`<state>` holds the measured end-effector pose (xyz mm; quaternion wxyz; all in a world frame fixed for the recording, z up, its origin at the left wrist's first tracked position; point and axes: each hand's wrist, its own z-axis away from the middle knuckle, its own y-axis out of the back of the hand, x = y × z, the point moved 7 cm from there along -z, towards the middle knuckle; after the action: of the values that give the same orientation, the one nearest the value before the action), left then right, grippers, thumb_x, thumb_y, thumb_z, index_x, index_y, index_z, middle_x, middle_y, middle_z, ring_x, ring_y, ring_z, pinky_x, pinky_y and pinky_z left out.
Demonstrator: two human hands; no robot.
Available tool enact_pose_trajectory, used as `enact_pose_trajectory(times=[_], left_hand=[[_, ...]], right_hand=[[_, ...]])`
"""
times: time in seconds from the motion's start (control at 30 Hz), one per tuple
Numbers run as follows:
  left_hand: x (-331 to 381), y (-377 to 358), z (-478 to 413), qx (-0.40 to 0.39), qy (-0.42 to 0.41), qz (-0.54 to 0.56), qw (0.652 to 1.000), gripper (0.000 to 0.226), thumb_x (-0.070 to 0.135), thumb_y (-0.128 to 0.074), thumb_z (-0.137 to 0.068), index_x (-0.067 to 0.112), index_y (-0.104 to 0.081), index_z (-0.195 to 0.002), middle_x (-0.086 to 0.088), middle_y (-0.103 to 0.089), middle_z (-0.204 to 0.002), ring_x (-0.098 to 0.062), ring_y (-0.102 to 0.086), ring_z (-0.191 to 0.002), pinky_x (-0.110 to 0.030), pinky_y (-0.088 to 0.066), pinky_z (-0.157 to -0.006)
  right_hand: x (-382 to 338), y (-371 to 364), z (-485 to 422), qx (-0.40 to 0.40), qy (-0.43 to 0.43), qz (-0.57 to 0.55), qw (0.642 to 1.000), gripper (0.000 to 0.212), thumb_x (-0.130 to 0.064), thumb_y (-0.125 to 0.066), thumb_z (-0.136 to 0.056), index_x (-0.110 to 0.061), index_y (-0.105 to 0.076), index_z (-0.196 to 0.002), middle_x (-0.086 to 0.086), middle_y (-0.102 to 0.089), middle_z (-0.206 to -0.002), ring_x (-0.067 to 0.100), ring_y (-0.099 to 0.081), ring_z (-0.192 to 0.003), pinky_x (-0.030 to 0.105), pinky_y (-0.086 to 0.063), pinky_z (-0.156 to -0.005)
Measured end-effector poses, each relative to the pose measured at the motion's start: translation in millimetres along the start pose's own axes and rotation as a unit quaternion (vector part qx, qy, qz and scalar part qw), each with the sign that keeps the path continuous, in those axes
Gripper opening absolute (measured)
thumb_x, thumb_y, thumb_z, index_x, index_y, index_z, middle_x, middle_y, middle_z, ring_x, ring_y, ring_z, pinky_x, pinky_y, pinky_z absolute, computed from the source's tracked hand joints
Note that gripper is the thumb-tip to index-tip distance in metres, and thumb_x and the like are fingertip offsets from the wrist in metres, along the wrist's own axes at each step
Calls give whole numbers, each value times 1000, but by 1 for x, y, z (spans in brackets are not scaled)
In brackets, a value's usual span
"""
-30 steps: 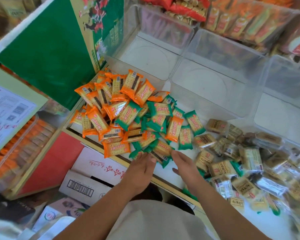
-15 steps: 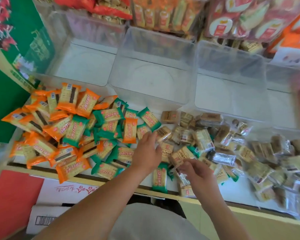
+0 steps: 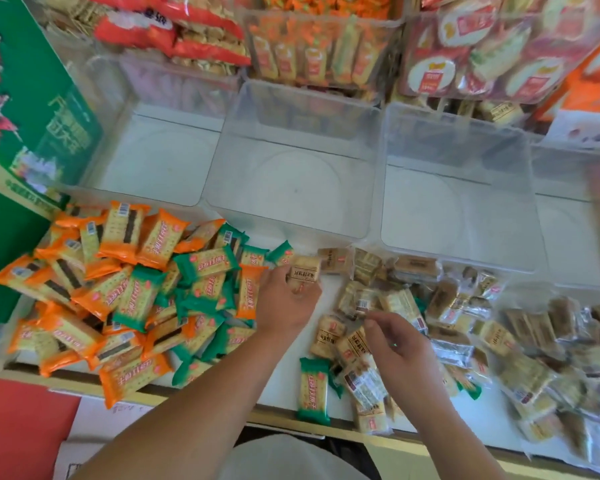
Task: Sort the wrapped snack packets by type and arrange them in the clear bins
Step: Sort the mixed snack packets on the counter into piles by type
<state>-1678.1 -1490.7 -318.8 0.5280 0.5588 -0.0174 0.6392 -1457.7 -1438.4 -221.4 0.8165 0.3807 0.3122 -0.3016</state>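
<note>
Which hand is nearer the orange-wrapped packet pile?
Left. The left hand is just right of the pile of orange-wrapped snack packets, gripping a tan wrapped packet; the right hand is farther right.

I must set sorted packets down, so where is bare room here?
Bare: the floors of the clear bins behind the piles, and a shelf strip between the orange-green pile and the brown pile. Both piles are crowded.

On the counter (image 3: pixel 489 420) the left heap (image 3: pixel 125 292) of packets and the right heap (image 3: pixel 465 323) lie apart (the left hand (image 3: pixel 284 306) holds a single packet (image 3: pixel 303 273) between them). Just behind both runs a row of clear bins (image 3: pixel 291 109); farther back stand stocked bins (image 3: pixel 326 46).
</note>
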Motion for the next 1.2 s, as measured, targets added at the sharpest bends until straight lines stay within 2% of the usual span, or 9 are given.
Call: enact_pose_trajectory(times=[0.1,0.23,0.4,0.47,0.6,0.77,0.9,1.0,1.2], left_hand=[[-2,-1,-16,-1,39,43,998,50,41,-75,-88,23,-63,-133,-1,-57,-123,-17,-58,-111,-31,-51,-91],[-7,-6,-29,-17,105,72,992,45,26,-86,-81,19,-56,-114,6,-63,-103,-14,-63,-90,-10,-42,-62],[-16,-14,-35,0,145,83,986,58,27,-90,-75,24,-49,-116,3,-69,-106,-20,-68,-93,-30,-52,-75],[-13,-12,-32,10,125,78,989,50,27,-88,-77,30,-51,-110,9,-68,-100,-16,-68,-92,-29,-52,-75],[-11,6,-22,13,61,53,997,38,24,-85,-78,29,-62,-108,15,-68,-94,-8,-66,-84,-18,-43,-62],[-16,38,-7,21,32,87,995,27,33,-84,-80,35,-65,-99,14,-65,-96,-5,-63,-81,-31,-55,-74],[-31,62,14,19,69,159,985,22,30,-84,-82,33,-66,-94,11,-70,-84,-1,-65,-74,-27,-56,-67],[-47,66,34,12,101,200,975,22,26,-86,-81,30,-68,-95,8,-72,-86,-3,-67,-77,-28,-59,-71],[-65,49,67,-49,133,219,965,20,34,-84,-83,24,-73,-96,2,-75,-83,-15,-72,-79,-31,-58,-70]], right_hand=[[-17,-8,-18,-16,20,3,1000,11,-32,-62,-100,-38,-70,-105,-27,-71,-91,-9,-64,-86,5,-45,-63],[-23,-13,-32,-21,3,-14,1000,12,-33,-63,-100,-38,-71,-107,-27,-72,-94,-8,-66,-86,12,-45,-69],[-21,-15,-39,-3,1,-5,1000,13,-26,-64,-99,-33,-72,-108,-17,-75,-92,-10,-65,-85,2,-45,-65],[-27,-22,-46,-21,42,57,997,19,-27,-63,-100,-32,-69,-116,-19,-70,-109,-17,-60,-97,2,-47,-74],[-47,-55,-79,-69,195,197,958,42,-42,-53,-101,-24,-58,-139,-10,-45,-154,9,-30,-150,34,-29,-120],[-28,-87,-120,-92,175,416,888,62,-51,-37,-105,-23,-30,-159,-5,-21,-168,23,0,-157,50,-2,-127],[-30,-92,-125,-31,231,502,833,51,-37,-63,-94,-15,-56,-140,4,-46,-145,33,-28,-143,52,-26,-119],[-35,-92,-136,-4,235,536,811,36,-33,-68,-92,-14,-67,-123,7,-54,-131,33,-43,-125,45,-50,-96],[-38,-94,-127,32,252,572,780,32,-38,-71,-87,-15,-67,-108,8,-68,-112,35,-54,-111,46,-45,-92]])
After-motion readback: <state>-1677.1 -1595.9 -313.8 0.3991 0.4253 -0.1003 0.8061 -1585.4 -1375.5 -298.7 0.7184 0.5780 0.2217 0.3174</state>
